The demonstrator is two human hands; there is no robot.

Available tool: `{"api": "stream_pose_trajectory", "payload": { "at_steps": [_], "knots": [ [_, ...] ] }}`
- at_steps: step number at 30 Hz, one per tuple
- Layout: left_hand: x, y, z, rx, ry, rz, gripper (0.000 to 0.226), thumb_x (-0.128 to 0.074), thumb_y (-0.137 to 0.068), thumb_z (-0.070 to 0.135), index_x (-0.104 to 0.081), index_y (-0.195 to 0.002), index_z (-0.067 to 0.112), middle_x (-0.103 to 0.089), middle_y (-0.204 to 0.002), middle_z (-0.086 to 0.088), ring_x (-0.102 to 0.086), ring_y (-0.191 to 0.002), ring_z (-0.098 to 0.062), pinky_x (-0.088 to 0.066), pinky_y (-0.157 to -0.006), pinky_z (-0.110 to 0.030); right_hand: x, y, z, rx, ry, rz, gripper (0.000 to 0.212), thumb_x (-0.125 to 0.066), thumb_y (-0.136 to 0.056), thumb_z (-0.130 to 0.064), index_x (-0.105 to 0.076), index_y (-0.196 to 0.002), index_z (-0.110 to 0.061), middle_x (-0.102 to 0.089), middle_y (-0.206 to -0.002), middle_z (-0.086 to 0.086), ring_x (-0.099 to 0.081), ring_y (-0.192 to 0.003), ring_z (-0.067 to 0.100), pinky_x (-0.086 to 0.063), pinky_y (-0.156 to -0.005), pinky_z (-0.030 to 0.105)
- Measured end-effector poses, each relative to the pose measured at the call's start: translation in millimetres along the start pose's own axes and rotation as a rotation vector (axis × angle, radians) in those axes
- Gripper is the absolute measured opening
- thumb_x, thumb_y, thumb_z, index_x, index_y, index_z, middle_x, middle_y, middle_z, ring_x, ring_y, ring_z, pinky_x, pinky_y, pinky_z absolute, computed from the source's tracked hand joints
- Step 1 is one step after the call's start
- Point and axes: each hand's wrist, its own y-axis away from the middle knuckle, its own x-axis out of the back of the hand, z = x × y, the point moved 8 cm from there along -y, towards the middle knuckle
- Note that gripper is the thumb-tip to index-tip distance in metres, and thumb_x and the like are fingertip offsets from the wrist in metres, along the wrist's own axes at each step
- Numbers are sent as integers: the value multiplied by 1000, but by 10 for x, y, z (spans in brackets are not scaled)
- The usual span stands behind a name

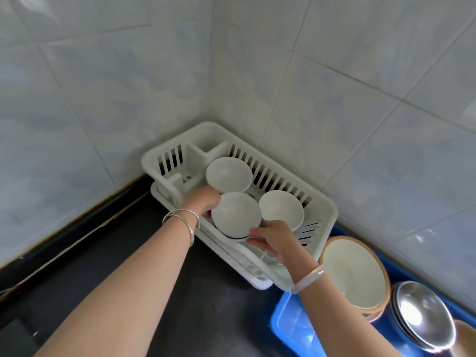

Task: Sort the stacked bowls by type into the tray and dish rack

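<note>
Fingers of the left hand (203, 202) were hidden behind the near bowl (235, 215), so their grip could not be told; the right hand (270, 240) pinched its front rim. Steel bowls (422, 313) in the blue tray (291, 318) were cut off at the frame edge, beside one cream bowl (353, 271). The rack (322, 204) sat tight in the tiled corner, with open counter along its front. Three white bowls stood in it

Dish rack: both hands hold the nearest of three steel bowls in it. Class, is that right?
Wrong in one respect: the head view shows the three bowls in the dish rack are white, not steel. The left hand and right hand do hold the nearest bowl.
</note>
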Motion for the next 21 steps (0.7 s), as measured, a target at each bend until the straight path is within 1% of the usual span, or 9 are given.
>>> {"api": "stream_pose_trajectory", "payload": {
  "at_steps": [4,7,9,12,13,15,18,20,21],
  "knots": [
    [20,47,29,17,-112,46,23,-44,-92,8,-61,-101,-4,-65,-107,-24,-63,-97,-39,-54,-86,-47,22,-28,20,-1,20,35,28,-65,-86,-5,-63,-113,-7,-69,-87,11,-69,-70,17,-59,-57,21],
    [-3,45,31,32,-79,23,26,-42,-93,8,-59,-109,-5,-63,-112,-25,-62,-101,-40,-54,-87,-48,14,5,34,-2,46,28,23,-63,-89,-13,-62,-112,-13,-67,-92,9,-67,-75,18,-59,-60,22],
    [-6,59,74,-5,-43,32,29,-41,-94,11,-59,-110,-4,-63,-113,-25,-61,-103,-39,-52,-85,-46,8,35,36,13,60,12,21,-59,-91,-18,-61,-112,-15,-66,-99,12,-66,-83,21,-57,-69,26],
    [16,144,132,-61,-124,104,30,-36,-94,11,-59,-108,-2,-62,-116,-21,-58,-101,-33,-46,-80,-37,2,89,33,42,103,17,7,-54,-94,-20,-59,-98,-23,-65,-113,18,-66,-101,31,-54,-89,37],
    [6,175,143,-78,-151,121,31,-35,-94,10,-58,-112,-1,-60,-118,-20,-56,-104,-33,-44,-84,-37,-2,106,41,40,104,23,8,-52,-95,-20,-59,-96,-24,-65,-113,18,-65,-105,33,-51,-95,41],
    [-22,247,156,-113,-175,146,35,-34,-93,8,-56,-119,1,-58,-122,-19,-53,-111,-35,-43,-93,-39,-22,148,32,58,145,32,13,-48,-96,-21,-59,-101,-23,-65,-107,18,-65,-104,34,-46,-99,46],
    [-13,346,163,-149,-199,225,38,-33,-91,7,-57,-121,4,-59,-121,-18,-55,-109,-35,-46,-90,-39,-57,236,-5,87,208,8,22,-44,-97,-25,-57,-114,-22,-64,-110,14,-61,-110,33,-49,-96,44],
    [-2,428,169,-157,-214,266,40,-30,-91,6,-56,-122,4,-60,-120,-18,-56,-107,-35,-47,-88,-40,-25,311,-31,98,221,-16,29,-44,-96,-27,-57,-120,-17,-64,-109,10,-64,-97,28,-53,-79,35],
    [-1,483,175,-156,-201,272,41,-29,-91,6,-55,-123,5,-60,-120,-18,-56,-106,-36,-47,-87,-40,12,395,-72,116,224,-20,29,-43,-96,-27,-59,-117,-15,-64,-105,10,-64,-89,25,-50,-68,29]
  ]
}}
